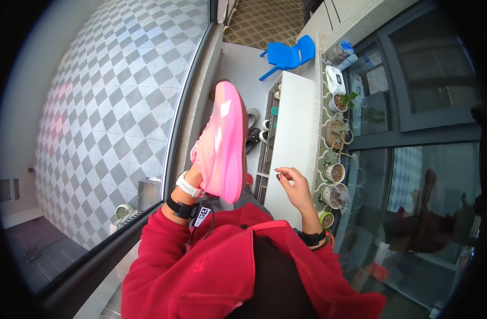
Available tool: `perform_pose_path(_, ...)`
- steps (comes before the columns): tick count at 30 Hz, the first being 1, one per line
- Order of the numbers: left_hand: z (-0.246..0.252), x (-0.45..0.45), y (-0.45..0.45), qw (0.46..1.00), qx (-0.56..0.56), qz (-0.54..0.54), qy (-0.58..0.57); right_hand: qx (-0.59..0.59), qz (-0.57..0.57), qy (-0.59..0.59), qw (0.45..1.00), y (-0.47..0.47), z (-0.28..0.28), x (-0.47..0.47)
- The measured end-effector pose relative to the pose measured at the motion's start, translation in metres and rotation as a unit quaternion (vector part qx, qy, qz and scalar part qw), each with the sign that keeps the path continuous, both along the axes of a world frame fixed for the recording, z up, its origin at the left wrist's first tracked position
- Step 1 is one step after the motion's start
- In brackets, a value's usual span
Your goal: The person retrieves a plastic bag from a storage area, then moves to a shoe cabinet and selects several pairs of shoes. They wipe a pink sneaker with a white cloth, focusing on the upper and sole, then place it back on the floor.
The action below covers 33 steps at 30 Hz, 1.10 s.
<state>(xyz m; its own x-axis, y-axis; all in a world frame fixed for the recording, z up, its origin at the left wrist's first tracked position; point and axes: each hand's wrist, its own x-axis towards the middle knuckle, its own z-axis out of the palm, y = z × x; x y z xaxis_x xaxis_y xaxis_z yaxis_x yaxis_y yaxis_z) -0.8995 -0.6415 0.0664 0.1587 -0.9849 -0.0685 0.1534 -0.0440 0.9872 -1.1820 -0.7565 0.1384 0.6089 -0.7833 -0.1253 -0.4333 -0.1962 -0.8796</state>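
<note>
A pink running shoe (223,147) with a thick sole is held up before me, its toe pointing away. My left hand (194,177) is mostly inside the shoe's opening, so its fingers are hidden; a white watch strap and a black band circle that wrist. To the right, my right hand (296,187) hangs over the white top of a shoe cabinet (293,131), holding nothing, its fingers bent and apart. Shoes stand on the cabinet's open shelves, and a black clog (252,139) and a grey clog (253,117) lie on the floor beside it.
A blue plastic chair (287,56) stands beyond the cabinet. Potted plants (335,173) and a white pack of wipes (335,79) line the windowsill at right. A window frame (187,95) runs along the left, with a patterned rug (263,22) at the far end.
</note>
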Motion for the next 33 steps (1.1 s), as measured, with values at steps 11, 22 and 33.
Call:
perform_pose_path(11,0.015,-0.008,-0.008,0.992,-0.053,-0.019,-0.116,-0.307,0.137,0.017,0.942,0.002,0.04,0.029)
perform_pose_path(22,0.052,-0.021,-0.018,0.941,-0.102,-0.043,-0.32,-0.462,0.193,0.095,0.86,-0.05,0.078,0.049)
perform_pose_path(33,0.063,-0.029,-0.016,0.955,-0.086,-0.046,-0.281,-0.481,0.145,0.035,0.864,-0.063,0.083,0.055)
